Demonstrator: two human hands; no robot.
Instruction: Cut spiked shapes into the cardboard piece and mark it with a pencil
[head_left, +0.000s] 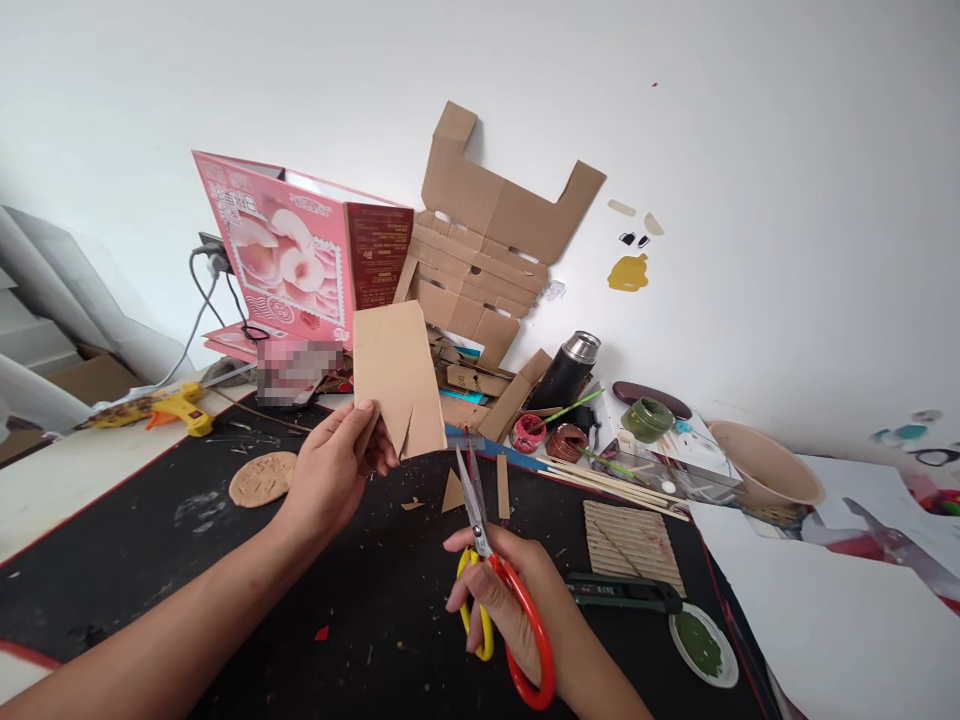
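Observation:
My left hand (341, 455) pinches the lower left edge of a flat cardboard piece (397, 375), held up above the black mat (300, 600). A narrow slit runs up from that piece's bottom edge. My right hand (510, 590) has its fingers in the handles of a pair of scissors (478, 515), one red and one yellow. The blades point up and are slightly parted, apart from the cardboard, to its lower right. Beneath them on the mat lie a small cardboard triangle (453, 492) and a cardboard strip (503, 486).
A round cardboard disc (262, 479) and yellow glue gun (180, 410) lie left. To the right are corrugated cardboard (630, 545), a green cutter (626, 592), and a dish of green paint (703, 645). Behind stand paint jars (566, 443), a black flask (566, 370), and a pink box (277, 250).

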